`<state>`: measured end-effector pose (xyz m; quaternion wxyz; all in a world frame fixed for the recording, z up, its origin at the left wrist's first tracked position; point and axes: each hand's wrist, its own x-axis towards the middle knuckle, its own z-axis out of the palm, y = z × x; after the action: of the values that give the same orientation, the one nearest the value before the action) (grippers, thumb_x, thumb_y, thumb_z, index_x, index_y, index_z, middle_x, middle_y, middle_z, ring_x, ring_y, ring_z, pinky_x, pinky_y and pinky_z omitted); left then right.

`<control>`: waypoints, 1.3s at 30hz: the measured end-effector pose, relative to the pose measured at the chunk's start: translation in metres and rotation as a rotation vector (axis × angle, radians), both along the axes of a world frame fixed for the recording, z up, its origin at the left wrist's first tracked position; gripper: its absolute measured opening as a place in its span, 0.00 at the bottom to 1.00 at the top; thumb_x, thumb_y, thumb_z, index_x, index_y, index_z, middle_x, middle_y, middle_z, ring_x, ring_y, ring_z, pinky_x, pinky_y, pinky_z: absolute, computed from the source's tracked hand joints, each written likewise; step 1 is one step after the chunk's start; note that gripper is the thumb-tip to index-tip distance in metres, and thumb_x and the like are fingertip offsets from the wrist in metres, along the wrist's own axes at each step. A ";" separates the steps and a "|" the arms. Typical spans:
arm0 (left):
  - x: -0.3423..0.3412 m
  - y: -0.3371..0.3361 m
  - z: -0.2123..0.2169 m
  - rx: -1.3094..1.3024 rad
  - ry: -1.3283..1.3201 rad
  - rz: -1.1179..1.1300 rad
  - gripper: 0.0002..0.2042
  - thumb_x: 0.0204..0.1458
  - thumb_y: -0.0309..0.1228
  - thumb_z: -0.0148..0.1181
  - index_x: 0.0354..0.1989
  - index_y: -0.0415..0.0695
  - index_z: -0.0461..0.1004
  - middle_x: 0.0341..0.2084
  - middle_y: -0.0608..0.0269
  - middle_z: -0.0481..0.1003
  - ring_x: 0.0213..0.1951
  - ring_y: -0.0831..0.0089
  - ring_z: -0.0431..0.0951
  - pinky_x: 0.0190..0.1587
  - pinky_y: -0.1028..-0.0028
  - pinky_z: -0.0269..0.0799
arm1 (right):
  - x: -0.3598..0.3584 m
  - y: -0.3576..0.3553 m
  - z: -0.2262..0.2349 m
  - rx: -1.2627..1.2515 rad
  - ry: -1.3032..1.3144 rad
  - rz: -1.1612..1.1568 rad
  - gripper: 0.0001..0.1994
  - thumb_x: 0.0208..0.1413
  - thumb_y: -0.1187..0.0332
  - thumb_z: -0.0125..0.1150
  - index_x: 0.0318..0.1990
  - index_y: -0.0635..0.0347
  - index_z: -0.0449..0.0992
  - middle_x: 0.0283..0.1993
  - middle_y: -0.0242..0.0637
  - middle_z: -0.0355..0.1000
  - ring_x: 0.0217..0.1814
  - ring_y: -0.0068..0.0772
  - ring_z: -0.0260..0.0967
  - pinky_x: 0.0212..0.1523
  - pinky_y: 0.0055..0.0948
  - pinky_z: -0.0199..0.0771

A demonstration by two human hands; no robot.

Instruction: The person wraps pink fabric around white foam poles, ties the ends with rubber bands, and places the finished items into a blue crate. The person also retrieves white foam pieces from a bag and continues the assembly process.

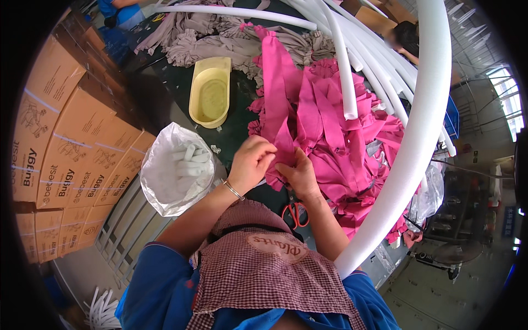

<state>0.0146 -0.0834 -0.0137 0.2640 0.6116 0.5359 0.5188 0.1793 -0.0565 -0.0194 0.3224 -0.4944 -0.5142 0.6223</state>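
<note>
A long strip of pink fabric [280, 102] runs from the far side of the table toward me. My right hand [300, 175] is closed on its near end, thumb laid over the cloth. Just to the left, my left hand [254, 160] has its fingers curled in a pinch against the edge of the same strip; what lies between those fingertips is hidden. More pink fabric pieces [344, 148] lie in a loose heap at the right. Red-handled scissors [296, 215] rest near the table's front edge, below my right hand.
A thick white foam tube [410, 146] arches down past my right arm, with thinner white tubes [379, 71] behind. Left stand a yellow tub [196, 91] and a white-lined container [165, 190] of short tube pieces. Grey fabric [220, 50] lies far back; cardboard boxes [63, 159] are stacked left.
</note>
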 end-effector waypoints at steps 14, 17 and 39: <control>-0.022 -0.002 -0.026 -0.478 -1.261 -0.322 0.08 0.60 0.24 0.52 0.43 0.36 0.76 0.35 0.61 0.79 0.37 0.74 0.79 0.41 0.76 0.76 | -0.008 -0.005 0.040 -0.064 0.540 0.022 0.19 0.59 0.77 0.53 0.58 0.63 0.66 0.33 0.37 0.73 0.33 0.27 0.75 0.27 0.25 0.77; -0.018 -0.007 -0.011 -0.570 -1.412 -0.273 0.09 0.60 0.24 0.51 0.45 0.35 0.74 0.38 0.58 0.79 0.38 0.69 0.80 0.44 0.71 0.77 | -0.011 -0.002 0.015 0.227 0.209 0.018 0.17 0.54 0.80 0.61 0.52 0.63 0.70 0.36 0.35 0.73 0.33 0.26 0.73 0.29 0.22 0.75; -0.011 -0.003 -0.010 -0.405 -0.650 -0.218 0.07 0.55 0.22 0.62 0.41 0.36 0.76 0.32 0.67 0.78 0.31 0.81 0.76 0.34 0.80 0.73 | 0.000 0.009 -0.003 0.461 0.103 0.154 0.10 0.49 0.90 0.46 0.33 0.67 0.71 0.31 0.33 0.66 0.36 0.23 0.64 0.38 0.23 0.65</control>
<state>0.0035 -0.0868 -0.0239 0.5885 0.4046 0.4478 0.5380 0.1794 -0.0475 -0.0224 0.4042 -0.3346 -0.6617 0.5356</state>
